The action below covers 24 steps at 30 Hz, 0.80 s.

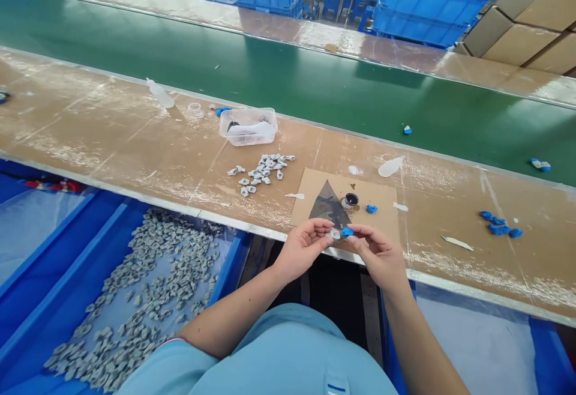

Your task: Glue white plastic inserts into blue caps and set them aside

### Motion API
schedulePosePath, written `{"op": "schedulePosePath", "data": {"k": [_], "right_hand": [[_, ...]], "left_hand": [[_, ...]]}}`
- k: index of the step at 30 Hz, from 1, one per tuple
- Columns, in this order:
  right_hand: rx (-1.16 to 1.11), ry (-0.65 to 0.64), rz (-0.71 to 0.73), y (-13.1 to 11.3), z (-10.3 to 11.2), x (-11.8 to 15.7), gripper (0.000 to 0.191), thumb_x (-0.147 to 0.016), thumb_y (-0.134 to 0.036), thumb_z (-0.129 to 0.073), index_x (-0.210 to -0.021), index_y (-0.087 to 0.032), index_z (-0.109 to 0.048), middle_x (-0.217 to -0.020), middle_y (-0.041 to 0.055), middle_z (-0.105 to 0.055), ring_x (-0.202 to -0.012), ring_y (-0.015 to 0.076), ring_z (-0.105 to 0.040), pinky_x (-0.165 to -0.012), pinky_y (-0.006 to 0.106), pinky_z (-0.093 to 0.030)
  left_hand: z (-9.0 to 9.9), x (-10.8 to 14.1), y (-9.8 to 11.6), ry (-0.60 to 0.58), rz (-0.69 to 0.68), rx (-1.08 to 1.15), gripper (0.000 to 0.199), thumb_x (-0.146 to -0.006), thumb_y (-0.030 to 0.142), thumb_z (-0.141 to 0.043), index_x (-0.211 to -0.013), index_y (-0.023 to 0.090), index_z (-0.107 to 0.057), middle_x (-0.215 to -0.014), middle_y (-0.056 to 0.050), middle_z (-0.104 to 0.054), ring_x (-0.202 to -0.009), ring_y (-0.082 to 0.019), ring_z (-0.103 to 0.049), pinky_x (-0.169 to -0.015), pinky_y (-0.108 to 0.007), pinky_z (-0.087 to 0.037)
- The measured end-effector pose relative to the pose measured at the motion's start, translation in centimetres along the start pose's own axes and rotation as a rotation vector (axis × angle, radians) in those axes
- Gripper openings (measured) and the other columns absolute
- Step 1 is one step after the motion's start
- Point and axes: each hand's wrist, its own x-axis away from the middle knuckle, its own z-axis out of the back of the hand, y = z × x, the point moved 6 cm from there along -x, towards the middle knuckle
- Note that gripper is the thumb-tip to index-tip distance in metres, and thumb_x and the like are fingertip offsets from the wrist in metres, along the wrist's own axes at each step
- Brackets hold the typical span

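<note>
My left hand (310,242) pinches a small pale grey part (333,234) at the bench's front edge. Close beside it, my right hand (378,254) has a small blue piece (347,232) between thumb and fingertips. The two pieces nearly meet; whether they touch I cannot tell. Under and beyond my hands lies a dark pointed sheet (327,203) on a cardboard square (382,189). A little pot of dark liquid (350,200) stands on the cardboard, with another blue piece (371,209) to its right. Loose grey parts (265,168) are spread on the bench to the left.
A clear plastic tub (249,137) and a squeeze bottle (160,93) stand farther back left. Another bottle (391,167) lies behind the cardboard. Several blue pieces (499,224) sit at right. Beyond runs a green conveyor belt (288,74). A blue bin (112,218) of grey parts is below left.
</note>
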Motion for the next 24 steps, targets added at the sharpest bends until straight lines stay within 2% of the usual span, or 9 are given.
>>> {"op": "schedulePosePath", "data": {"k": [7, 11, 14, 18, 24], "right_hand": [[0.206, -0.087, 0.191, -2.2, 0.3, 0.7, 0.013, -0.083, -0.027, -0.063, -0.093, -0.026, -0.071, -0.091, 0.0038, -0.074, -0.084, 0.0209, -0.069, -0.078, 0.036, -0.057], [0.226, -0.150, 0.290, -3.3, 0.7, 0.8, 0.015, -0.083, -0.023, -0.064, -0.095, -0.028, -0.072, -0.088, 0.0030, -0.075, -0.081, 0.0206, -0.070, -0.072, 0.034, -0.058], [0.206, -0.182, 0.361, -4.1, 0.9, 1.0, 0.020, -0.083, -0.019, -0.064, -0.098, -0.030, -0.072, -0.088, 0.0018, -0.075, -0.080, 0.0193, -0.070, -0.071, 0.032, -0.058], [0.233, -0.203, 0.364, -4.6, 1.0, 1.3, 0.022, -0.080, -0.017, -0.067, -0.097, -0.030, -0.073, -0.086, 0.0013, -0.075, -0.072, 0.0177, -0.070, -0.064, 0.029, -0.057], [0.168, -0.124, 0.295, -3.9, 1.0, 2.5, 0.015, -0.079, -0.021, -0.069, -0.090, -0.029, -0.075, -0.080, 0.0026, -0.075, -0.070, 0.0195, -0.070, -0.060, 0.030, -0.057]], "left_hand": [[-1.0, 0.4, -0.2, -0.096, -0.057, -0.138, 0.028, -0.078, 0.028, -0.067, -0.103, 0.016, -0.060, -0.095, -0.008, -0.069, -0.092, -0.018, -0.065, -0.084, -0.032, -0.053], [-1.6, 0.8, 1.0, -0.168, -0.174, -0.335, 0.027, -0.081, 0.022, -0.060, -0.108, 0.016, -0.059, -0.097, -0.009, -0.069, -0.092, -0.018, -0.066, -0.084, -0.032, -0.053], [-2.0, 1.1, 1.9, -0.224, -0.203, -0.427, 0.027, -0.082, 0.020, -0.058, -0.109, 0.016, -0.059, -0.098, -0.008, -0.070, -0.093, -0.018, -0.067, -0.084, -0.031, -0.053], [-2.3, 1.3, 2.4, -0.258, -0.165, -0.442, 0.025, -0.082, 0.021, -0.058, -0.107, 0.017, -0.057, -0.090, -0.006, -0.069, -0.086, -0.017, -0.067, -0.081, -0.030, -0.053], [-2.9, 2.0, 2.0, -0.253, -0.102, -0.329, 0.016, -0.081, 0.022, -0.060, -0.095, 0.016, -0.056, -0.084, -0.006, -0.068, -0.080, -0.016, -0.066, -0.073, -0.027, -0.053]]}}
